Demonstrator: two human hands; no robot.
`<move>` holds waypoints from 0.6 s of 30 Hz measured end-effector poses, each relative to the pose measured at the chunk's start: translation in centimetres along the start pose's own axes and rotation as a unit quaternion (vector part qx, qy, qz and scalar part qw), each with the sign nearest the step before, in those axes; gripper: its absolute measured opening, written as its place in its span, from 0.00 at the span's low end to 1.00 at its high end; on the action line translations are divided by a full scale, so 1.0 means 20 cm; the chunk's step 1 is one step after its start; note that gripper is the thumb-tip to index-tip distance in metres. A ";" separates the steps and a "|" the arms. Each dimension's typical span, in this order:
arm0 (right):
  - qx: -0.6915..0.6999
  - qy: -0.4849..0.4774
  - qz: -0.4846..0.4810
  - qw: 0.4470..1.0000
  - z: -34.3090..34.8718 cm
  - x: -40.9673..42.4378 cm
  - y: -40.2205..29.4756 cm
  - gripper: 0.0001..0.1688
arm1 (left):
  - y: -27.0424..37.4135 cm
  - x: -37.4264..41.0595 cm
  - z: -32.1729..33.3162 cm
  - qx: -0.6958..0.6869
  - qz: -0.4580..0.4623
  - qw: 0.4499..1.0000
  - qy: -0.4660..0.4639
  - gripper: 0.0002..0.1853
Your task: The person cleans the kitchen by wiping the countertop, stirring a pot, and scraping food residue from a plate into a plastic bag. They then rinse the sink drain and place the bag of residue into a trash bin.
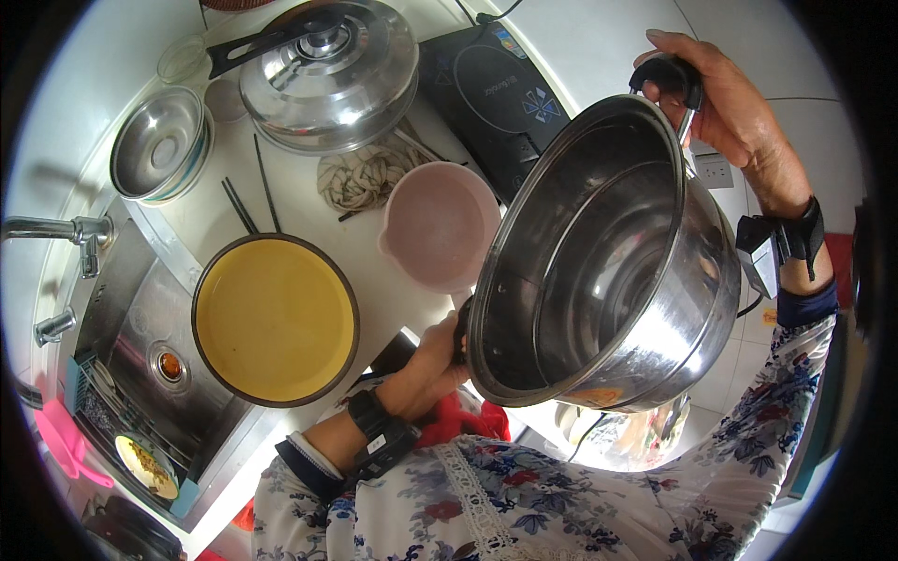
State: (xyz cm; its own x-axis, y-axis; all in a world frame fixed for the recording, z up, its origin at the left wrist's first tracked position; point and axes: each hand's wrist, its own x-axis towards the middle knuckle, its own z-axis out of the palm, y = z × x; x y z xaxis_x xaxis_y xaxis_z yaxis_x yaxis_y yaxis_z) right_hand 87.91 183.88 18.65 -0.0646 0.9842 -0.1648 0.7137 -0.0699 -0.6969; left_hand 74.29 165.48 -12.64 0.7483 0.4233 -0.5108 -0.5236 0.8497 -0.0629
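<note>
I hold up a large stainless steel pot (603, 259) at the right, tilted so its open mouth faces left; its inside looks empty. My left hand (438, 361) grips the black side handle at the pot's lower left, partly hidden by the rim. Around the other black handle at the top closes my right hand (708, 91). Just left of the pot, a pink plastic bowl (442, 228) stands on the counter. Farther left is a round yellow-lined pot (277, 321) with a dark rim, seemingly with clear liquid inside.
A black induction cooktop (494, 91) lies behind. Near it are a lidded steel pan (330, 77), a crumpled cloth (365, 175), black chopsticks (266, 182) and stacked bowls (161, 144). At the left is a steel sink (151, 301) with a faucet (63, 228) and a dish rack (105, 400).
</note>
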 end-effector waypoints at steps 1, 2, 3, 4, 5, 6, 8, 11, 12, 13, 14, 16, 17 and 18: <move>0.006 0.007 0.005 1.000 0.00 0.00 0.00 0.24 | 0.00 0.00 0.00 0.004 -0.001 1.000 0.005 0.22; 0.006 0.007 0.004 1.000 0.01 0.01 0.00 0.24 | 0.00 -0.01 0.01 0.008 -0.001 1.000 0.012 0.22; 0.006 0.008 0.003 1.000 0.01 0.01 0.00 0.24 | 0.00 -0.01 0.00 0.002 0.000 1.000 0.009 0.22; 0.006 0.009 0.002 1.000 0.01 0.01 0.00 0.24 | 0.00 0.00 0.00 -0.005 0.001 1.000 0.007 0.23; 0.018 -0.007 0.014 1.000 -0.01 0.02 0.01 0.21 | 0.00 0.00 0.00 -0.002 0.002 1.000 0.008 0.23; 0.031 -0.023 0.025 0.999 -0.05 0.04 0.03 0.21 | 0.01 -0.01 0.01 0.000 0.004 1.000 0.009 0.23; 0.048 -0.033 0.043 0.997 -0.09 0.05 0.05 0.22 | 0.02 -0.02 0.03 0.017 0.010 1.000 0.023 0.23; 0.072 -0.013 0.060 0.996 -0.11 0.02 0.06 0.19 | 0.05 -0.05 0.06 0.029 0.008 1.000 0.008 0.23; 0.084 -0.006 0.063 0.994 -0.12 0.00 0.07 0.18 | 0.05 -0.06 0.09 -0.001 0.006 1.000 0.026 0.19; 0.097 0.000 0.066 0.993 -0.13 -0.01 0.08 0.17 | 0.06 -0.08 0.13 -0.031 0.005 0.998 0.045 0.17; 0.113 -0.007 0.063 0.992 -0.16 -0.02 0.09 0.16 | 0.07 -0.10 0.18 -0.057 0.004 0.996 0.061 0.17; 0.144 -0.023 0.053 0.988 -0.23 -0.05 0.11 0.15 | 0.10 -0.14 0.21 -0.052 0.022 0.998 0.034 0.18; 0.173 -0.012 0.055 0.983 -0.27 -0.06 0.13 0.15 | 0.12 -0.17 0.22 -0.046 0.035 0.998 0.019 0.18; 0.190 -0.012 0.041 0.981 -0.31 -0.07 0.16 0.15 | 0.16 -0.20 0.27 -0.022 0.059 0.997 0.042 0.18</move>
State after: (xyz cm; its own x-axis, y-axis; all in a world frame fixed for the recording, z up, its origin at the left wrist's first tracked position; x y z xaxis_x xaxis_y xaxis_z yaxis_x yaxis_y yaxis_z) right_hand 94.69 183.27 20.93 -0.0379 0.9687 -0.2454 0.4058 -0.2096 -0.8896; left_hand 71.79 168.11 -6.15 0.6446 0.4899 -0.5870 -0.6247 0.7801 -0.0350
